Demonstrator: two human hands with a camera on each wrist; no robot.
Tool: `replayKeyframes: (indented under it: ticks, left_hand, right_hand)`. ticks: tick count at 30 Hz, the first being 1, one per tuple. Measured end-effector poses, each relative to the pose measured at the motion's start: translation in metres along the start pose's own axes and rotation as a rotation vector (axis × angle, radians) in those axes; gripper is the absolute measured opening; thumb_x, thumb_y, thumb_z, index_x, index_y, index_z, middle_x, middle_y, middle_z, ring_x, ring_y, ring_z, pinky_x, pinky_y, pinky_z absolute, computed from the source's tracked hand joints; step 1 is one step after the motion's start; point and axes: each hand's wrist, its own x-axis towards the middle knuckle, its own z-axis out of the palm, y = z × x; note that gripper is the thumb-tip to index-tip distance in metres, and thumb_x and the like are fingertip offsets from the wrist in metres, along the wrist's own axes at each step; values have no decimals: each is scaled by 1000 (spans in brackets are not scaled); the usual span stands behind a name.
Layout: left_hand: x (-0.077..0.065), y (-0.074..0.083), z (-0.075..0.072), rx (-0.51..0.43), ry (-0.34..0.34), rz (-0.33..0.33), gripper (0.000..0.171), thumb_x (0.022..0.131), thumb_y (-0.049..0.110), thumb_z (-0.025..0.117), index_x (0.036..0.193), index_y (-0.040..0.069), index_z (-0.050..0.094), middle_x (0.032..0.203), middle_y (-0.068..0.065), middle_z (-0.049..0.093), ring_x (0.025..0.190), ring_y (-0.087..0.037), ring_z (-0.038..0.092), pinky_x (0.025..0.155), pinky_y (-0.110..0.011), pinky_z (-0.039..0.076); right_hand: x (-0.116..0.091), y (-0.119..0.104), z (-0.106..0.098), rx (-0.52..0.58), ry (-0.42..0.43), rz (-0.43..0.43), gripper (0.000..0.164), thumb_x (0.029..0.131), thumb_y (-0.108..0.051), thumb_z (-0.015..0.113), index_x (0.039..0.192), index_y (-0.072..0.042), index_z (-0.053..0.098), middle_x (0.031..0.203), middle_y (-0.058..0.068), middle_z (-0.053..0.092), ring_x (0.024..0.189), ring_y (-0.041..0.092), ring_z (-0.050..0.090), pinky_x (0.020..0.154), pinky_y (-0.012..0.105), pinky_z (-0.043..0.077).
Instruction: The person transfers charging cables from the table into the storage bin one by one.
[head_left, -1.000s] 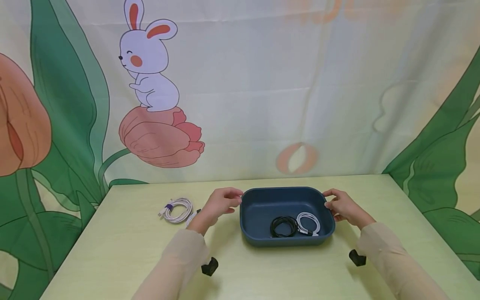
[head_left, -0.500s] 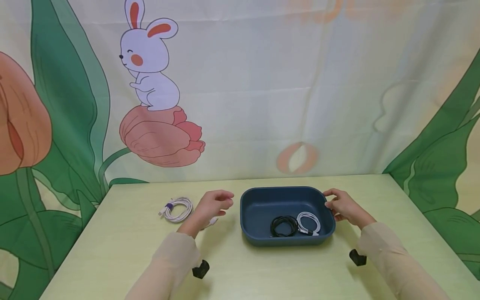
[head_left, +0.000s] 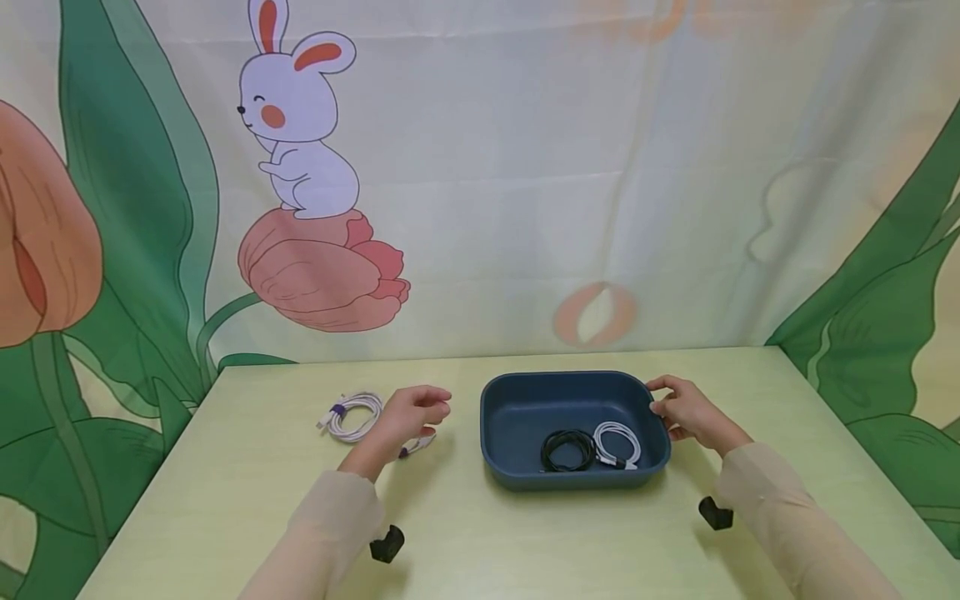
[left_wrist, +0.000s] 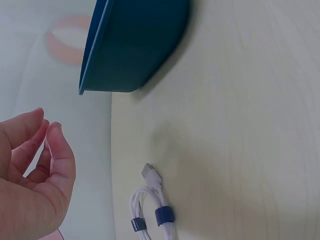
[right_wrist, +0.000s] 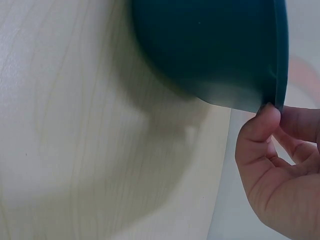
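The right hand (head_left: 696, 416) pinches the blue bin (head_left: 517, 437) by its right rim, seemingly to steady it. The left hand (head_left: 401, 423), loosely curled and holding nothing, hangs left of it, above 1 part-hidden white cable (head_left: 420, 444) and near 1 strapped coil (head_left: 348, 437) on the tabletop (head_left: 555, 542); 1 black coil (head_left: 547, 454) and 1 pale coil (head_left: 618, 462) lie inside the bin.

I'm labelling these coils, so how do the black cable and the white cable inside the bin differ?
Colour: the black cable is dark all round, the white cable pale.
Place: in the head view, the black cable lies on the left, the white cable on the right.
Tie: the white cable shows a dark tie; none can be made out on the black cable.
Shared: both are coiled in rings inside the bin.
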Motion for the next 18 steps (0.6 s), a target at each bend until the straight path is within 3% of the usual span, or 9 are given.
replayKeyframes:
  ticks: [13,18]
  left_hand:
    - [-2,-15,-8,-42,11,-7,26,86,9,54,111,2,56,101,-14,58,84,-19,53,79,-38,48]
    - [-2,-24,-12,-57,15,1,27,86,6,54,111,-2,56,91,-9,59,77,-15,53,72,-32,49]
  right_hand:
    - [-1,-1,0,-7,-3,6,40,90,-7,43,128,-2,32,81,8,51,56,16,48,50,25,44]
    - [-1,-1,-1,-10,-5,6,40,90,-7,42,128,-2,32,82,9,51,57,16,48,51,25,44]
